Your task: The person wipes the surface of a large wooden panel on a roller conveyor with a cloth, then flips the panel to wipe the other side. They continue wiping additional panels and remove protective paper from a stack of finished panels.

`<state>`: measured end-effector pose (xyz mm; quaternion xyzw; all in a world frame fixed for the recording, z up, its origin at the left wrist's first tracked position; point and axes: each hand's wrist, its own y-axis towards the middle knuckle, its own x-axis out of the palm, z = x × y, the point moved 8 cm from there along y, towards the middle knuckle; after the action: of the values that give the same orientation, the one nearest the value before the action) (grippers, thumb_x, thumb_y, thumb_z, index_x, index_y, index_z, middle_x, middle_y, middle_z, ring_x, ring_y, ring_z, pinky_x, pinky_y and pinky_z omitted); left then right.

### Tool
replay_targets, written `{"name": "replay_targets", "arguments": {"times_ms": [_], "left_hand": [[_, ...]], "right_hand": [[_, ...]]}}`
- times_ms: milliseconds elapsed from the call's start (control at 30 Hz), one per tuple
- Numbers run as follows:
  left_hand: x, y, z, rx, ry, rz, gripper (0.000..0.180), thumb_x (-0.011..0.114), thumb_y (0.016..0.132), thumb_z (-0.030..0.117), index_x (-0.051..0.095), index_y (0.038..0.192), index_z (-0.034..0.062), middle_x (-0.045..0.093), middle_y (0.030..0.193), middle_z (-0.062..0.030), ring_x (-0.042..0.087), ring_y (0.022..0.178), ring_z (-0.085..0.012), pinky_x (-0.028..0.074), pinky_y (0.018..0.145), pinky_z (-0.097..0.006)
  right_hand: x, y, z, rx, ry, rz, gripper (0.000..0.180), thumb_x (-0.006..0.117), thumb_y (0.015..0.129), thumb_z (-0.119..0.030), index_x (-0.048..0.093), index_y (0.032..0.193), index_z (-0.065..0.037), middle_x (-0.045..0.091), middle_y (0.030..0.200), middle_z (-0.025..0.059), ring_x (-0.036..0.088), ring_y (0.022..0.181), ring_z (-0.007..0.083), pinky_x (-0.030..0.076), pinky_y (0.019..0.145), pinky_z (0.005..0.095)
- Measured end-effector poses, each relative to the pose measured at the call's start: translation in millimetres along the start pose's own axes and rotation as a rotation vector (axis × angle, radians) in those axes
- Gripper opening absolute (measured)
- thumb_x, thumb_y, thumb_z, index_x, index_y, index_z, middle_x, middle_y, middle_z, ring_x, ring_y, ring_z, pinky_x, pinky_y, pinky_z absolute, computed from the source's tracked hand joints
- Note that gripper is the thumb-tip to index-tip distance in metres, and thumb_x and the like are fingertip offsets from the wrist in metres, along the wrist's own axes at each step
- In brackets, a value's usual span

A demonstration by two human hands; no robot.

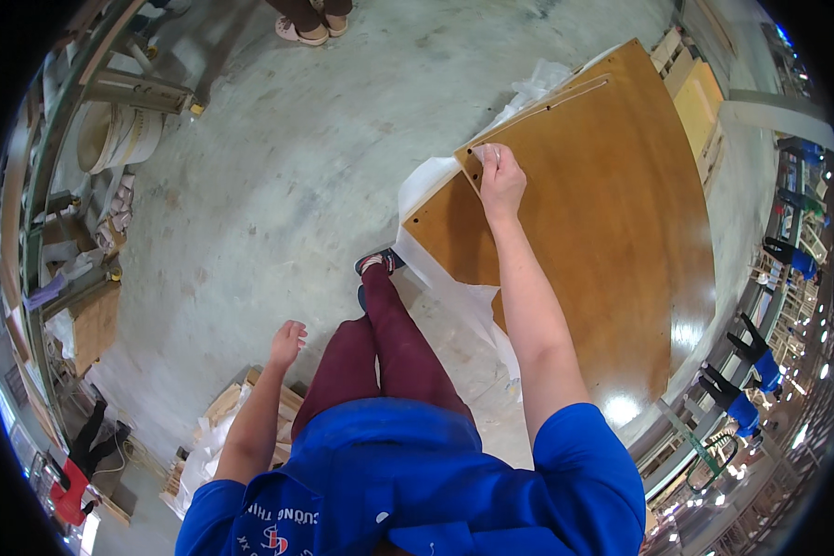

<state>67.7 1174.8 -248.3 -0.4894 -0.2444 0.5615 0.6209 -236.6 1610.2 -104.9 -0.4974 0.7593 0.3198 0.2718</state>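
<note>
My right hand [503, 188] reaches over a stack of brown varnished wooden panels [612, 195]. Its fingers are pinched together at the edge of the top panel, close to small dark holes. A whitish bit shows at the fingertips, too small to make out. Under that panel juts a second brown panel [449, 227] with a curved cut-out. White wrapping sheet [426, 264] sticks out from between and below the panels. My left hand [288, 343] hangs by my left leg, away from the stack, with its fingers loosely curled and nothing visible in them.
A rack [139, 93] with a round drum [120, 137] stands at the left. Wrapped wooden pieces [215, 435] lie behind my left arm. Another person's shoes [310, 32] are at the far edge. Several people in blue work at the right, beyond a green-handled cart [712, 463].
</note>
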Motion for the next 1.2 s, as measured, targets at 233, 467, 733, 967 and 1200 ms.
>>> {"name": "replay_targets", "arguments": {"times_ms": [233,467,733,967,1200], "left_hand": [[1,-25,-64,-0.075,-0.117,0.019,0.03,0.039,0.09,0.028,0.056,0.096,0.0035,0.058,0.077,-0.0043,0.05,0.058,-0.0096,0.042,0.052,-0.024],[20,-56,-129,-0.15,-0.094,-0.007,0.029,0.039,0.091,0.027,0.057,0.096,0.0041,0.058,0.077,-0.0026,0.051,0.058,-0.0092,0.042,0.052,-0.024],[29,-69,-170,-0.186,-0.116,0.025,0.031,0.039,0.091,0.028,0.056,0.098,0.0032,0.059,0.078,-0.0035,0.052,0.06,-0.01,0.042,0.052,-0.025],[74,-78,-181,-0.201,-0.203,0.018,0.032,0.039,0.091,0.029,0.056,0.1,0.0033,0.06,0.082,-0.0044,0.052,0.061,-0.0097,0.043,0.054,-0.025],[103,-85,-190,-0.155,-0.193,-0.007,0.032,0.04,0.091,0.03,0.056,0.1,0.0034,0.061,0.082,-0.0045,0.051,0.06,-0.0093,0.042,0.055,-0.023]], "right_hand": [[1,-5,-3,-0.103,-0.054,0.04,0.024,0.048,0.088,-0.026,0.058,0.085,-0.004,0.062,0.077,0.0173,0.06,0.07,0.0364,0.046,0.062,0.0436],[6,-5,-5,-0.128,-0.088,-0.03,0.025,0.049,0.087,-0.027,0.059,0.081,-0.005,0.062,0.075,0.0179,0.059,0.07,0.0373,0.046,0.063,0.0445],[6,-8,-7,-0.143,-0.07,-0.132,0.027,0.051,0.087,-0.03,0.062,0.086,-0.005,0.063,0.076,0.0159,0.06,0.072,0.0345,0.047,0.065,0.0406],[-2,-19,5,-0.136,-0.075,-0.19,0.029,0.052,0.087,-0.032,0.062,0.088,-0.005,0.063,0.076,0.0155,0.061,0.071,0.0333,0.047,0.065,0.0388],[-13,-29,16,-0.143,-0.084,-0.18,0.03,0.051,0.087,-0.033,0.062,0.088,-0.004,0.062,0.076,0.0173,0.061,0.072,0.0333,0.047,0.066,0.0375]]}}
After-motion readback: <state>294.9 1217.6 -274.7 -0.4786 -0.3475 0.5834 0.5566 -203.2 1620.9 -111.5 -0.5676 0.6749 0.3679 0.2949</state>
